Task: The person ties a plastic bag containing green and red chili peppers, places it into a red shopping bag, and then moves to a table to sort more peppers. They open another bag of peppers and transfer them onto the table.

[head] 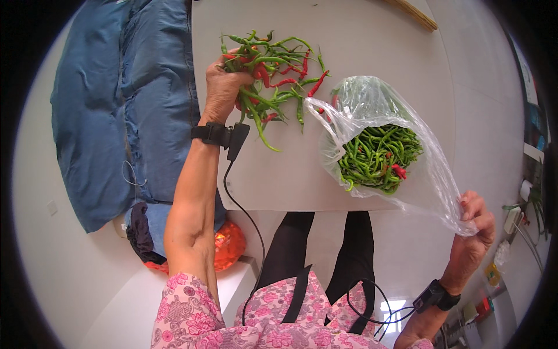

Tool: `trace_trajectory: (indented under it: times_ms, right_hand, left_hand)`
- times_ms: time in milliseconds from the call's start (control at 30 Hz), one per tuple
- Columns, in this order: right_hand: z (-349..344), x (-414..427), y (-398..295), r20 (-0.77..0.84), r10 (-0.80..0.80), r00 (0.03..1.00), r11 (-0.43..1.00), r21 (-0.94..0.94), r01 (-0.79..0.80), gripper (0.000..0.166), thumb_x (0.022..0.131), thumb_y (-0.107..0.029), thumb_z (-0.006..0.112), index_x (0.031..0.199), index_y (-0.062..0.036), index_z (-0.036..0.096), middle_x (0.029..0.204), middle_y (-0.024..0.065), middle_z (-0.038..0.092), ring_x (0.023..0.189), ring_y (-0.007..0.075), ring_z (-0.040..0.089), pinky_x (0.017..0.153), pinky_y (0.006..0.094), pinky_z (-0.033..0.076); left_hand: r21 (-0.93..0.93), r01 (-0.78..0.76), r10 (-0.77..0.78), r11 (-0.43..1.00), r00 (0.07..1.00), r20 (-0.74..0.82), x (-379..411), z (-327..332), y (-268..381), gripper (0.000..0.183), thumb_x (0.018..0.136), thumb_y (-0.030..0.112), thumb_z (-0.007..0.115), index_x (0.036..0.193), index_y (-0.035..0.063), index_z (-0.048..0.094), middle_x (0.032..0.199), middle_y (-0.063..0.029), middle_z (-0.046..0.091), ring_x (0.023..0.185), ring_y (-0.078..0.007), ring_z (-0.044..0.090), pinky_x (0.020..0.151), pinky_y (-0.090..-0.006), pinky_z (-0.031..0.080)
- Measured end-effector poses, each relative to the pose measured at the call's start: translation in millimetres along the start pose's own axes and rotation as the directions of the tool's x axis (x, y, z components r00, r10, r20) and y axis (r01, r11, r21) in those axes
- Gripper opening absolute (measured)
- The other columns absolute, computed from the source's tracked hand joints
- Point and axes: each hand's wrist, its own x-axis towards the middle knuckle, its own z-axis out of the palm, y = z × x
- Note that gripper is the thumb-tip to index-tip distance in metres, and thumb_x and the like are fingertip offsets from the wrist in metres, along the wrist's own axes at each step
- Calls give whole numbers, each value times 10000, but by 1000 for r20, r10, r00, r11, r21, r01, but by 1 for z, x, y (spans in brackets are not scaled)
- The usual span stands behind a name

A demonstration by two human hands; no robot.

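Observation:
My left hand [226, 85] grips a bunch of long green and red chili peppers [266, 61] at the left side of a white table [279, 174]. More loose chilies spread out to the right of that hand. A clear plastic bag [370, 98] lies on the table at the right, its mouth facing me. Inside it rests a large heap of mostly green chilies [379, 157], with a few red ones among them. My right hand [477, 218] pinches the edge of the bag and pulls it out past the table's near right corner.
Blue cushioned fabric [152, 87] runs along the table's left side. Below it are a dark cloth [140, 227] and a shiny orange-red item [229, 246]. A bundle of thin straw-coloured sticks [414, 15] lies at the far right. Cables hang from both wrist straps.

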Motion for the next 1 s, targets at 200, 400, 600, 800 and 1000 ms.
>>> trace_trajectory:
  times_ms: [200,400,600,800,1000]
  right_hand:
    - [4,0,-4,-11,13,1000,1000,-7,-13,228,748,-48,715,701,-120,504,798,15,498,968,243,480,957,410,355]
    - [1,0,-3,17,-12,1000,1000,-1,12,192,734,-36,711,724,-112,535,834,32,538,972,255,493,956,418,369]
    - [-1,0,0,14,-35,999,999,16,35,180,729,-53,735,731,-107,562,868,42,571,978,262,501,936,425,382]
    - [0,0,2,10,-53,999,995,86,52,178,727,-129,781,748,-109,605,886,45,593,977,251,503,908,400,408]
    - [3,-3,9,-21,-25,999,978,206,29,170,729,-122,785,751,-105,618,935,62,604,1017,265,517,942,429,430]
  left_hand:
    - [-112,-27,22,993,999,-40,-9,-16,16,438,641,-163,639,1047,1,657,776,-68,659,527,-132,565,460,-249,454]
    - [-168,-102,97,980,995,-39,-18,-17,52,435,672,-148,658,1085,-13,629,787,-72,658,544,-122,577,468,-233,449]
    - [-140,-132,141,981,988,56,-53,20,109,461,688,-126,657,1136,-25,615,931,-106,678,768,-159,656,650,-265,545]
    - [-355,-210,361,911,823,438,-71,85,114,484,730,-26,738,1189,-18,584,1122,-166,655,999,-243,659,868,-364,559]
    - [-114,-198,219,973,658,720,-103,164,99,317,734,-29,755,1032,-11,648,970,-82,712,843,-129,678,762,-273,546]
